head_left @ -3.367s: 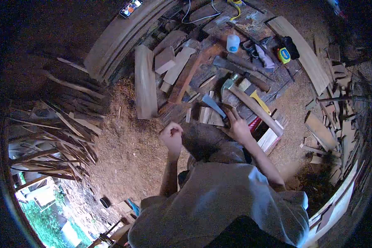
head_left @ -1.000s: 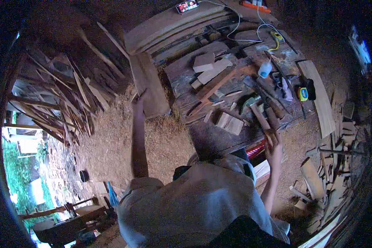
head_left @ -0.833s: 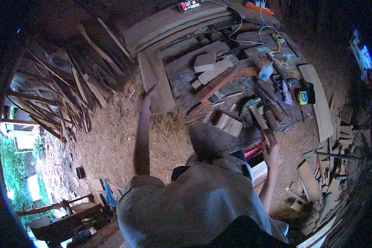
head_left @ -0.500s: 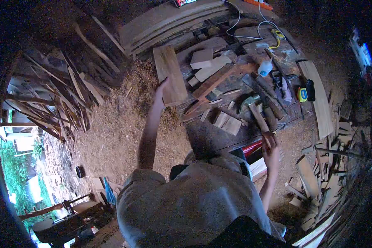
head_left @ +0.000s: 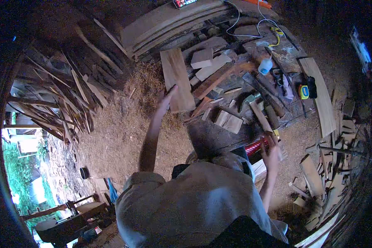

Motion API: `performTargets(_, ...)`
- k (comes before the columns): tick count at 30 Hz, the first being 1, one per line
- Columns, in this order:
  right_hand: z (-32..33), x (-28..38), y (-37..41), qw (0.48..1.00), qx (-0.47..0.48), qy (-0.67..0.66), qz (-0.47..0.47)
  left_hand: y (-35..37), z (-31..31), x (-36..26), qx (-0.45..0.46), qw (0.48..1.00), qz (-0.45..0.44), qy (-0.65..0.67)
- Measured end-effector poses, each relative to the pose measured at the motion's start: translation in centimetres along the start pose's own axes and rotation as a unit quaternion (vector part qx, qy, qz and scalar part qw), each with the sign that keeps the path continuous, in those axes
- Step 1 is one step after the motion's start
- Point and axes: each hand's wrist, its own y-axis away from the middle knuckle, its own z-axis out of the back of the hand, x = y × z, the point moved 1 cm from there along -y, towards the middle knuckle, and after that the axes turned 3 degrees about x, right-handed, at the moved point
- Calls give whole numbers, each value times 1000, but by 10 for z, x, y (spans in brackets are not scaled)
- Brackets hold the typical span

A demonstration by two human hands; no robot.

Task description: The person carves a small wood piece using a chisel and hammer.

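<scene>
My left hand [head_left: 166, 100] grips the near left edge of a flat wooden board [head_left: 177, 74], its thumb lying across the top face. The board is over the left side of the workbench. At the bench's front right edge, my right hand [head_left: 271, 152] has its fingers apart beside the handle end of a hammer [head_left: 260, 116]. The hammer lies on the bench, its metal head pointing away from me. Slight blur on the right hand hides whether a fingertip still touches the handle. A short wooden block [head_left: 229, 121] rests left of the hammer.
Chisel-like tools [head_left: 273, 93], a small plastic bottle [head_left: 265, 66] and a tape measure [head_left: 304, 92] lie on the bench's right side. Wood shavings [head_left: 111, 140] cover the floor at left. Offcuts [head_left: 312, 175] are piled at right, and long sticks [head_left: 53, 99] lean at far left.
My right hand has loosened from the hammer's handle, its fingers now spread. The board in my left hand has shifted slightly to the right, and the whole view has moved a little.
</scene>
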Motion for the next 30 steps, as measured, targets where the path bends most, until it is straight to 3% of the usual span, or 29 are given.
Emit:
performTargets(1, -3, -5, 1, 999, -22, 35, 11, -4, 5, 10, 0, 1000, -1, 0)
performTargets(3, -3, -8, 2, 996, -46, 70, 20, -5, 9, 16, -8, 991, -99, -92)
performTargets(5, 1, -9, 3, 995, 6, -86, -58, 0, 6, 17, -26, 990, -89, -109)
performTargets(6, 1, -13, 4, 994, 4, -87, -59, 5, 1, 13, -46, 988, -79, -126)
performTargets(8, 1, -21, 8, 999, -1, 51, -17, 19, -10, 5, -88, 982, -57, -158)
performTargets(13, 0, -9, 2, 1000, 3, 20, -2, 24, -12, 6, -92, 986, -45, -134)
performTargets(16, -4, -5, 1, 1000, -7, 26, -6, 13, -2, 24, -118, 969, -86, -197)
performTargets(18, -9, -7, 2, 999, 3, 21, -30, 12, -6, 27, -81, 984, -79, -135)
performTargets(21, -13, -6, 1, 998, -20, 53, -24, 42, -28, -11, -81, 981, -54, -166)
performTargets(25, -7, 7, -8, 999, 8, 31, -11, 36, -24, 2, -65, 981, -63, -170)
performTargets(30, -15, 1, -8, 999, -12, 42, -3, 30, -31, 26, -143, 969, -105, -171)
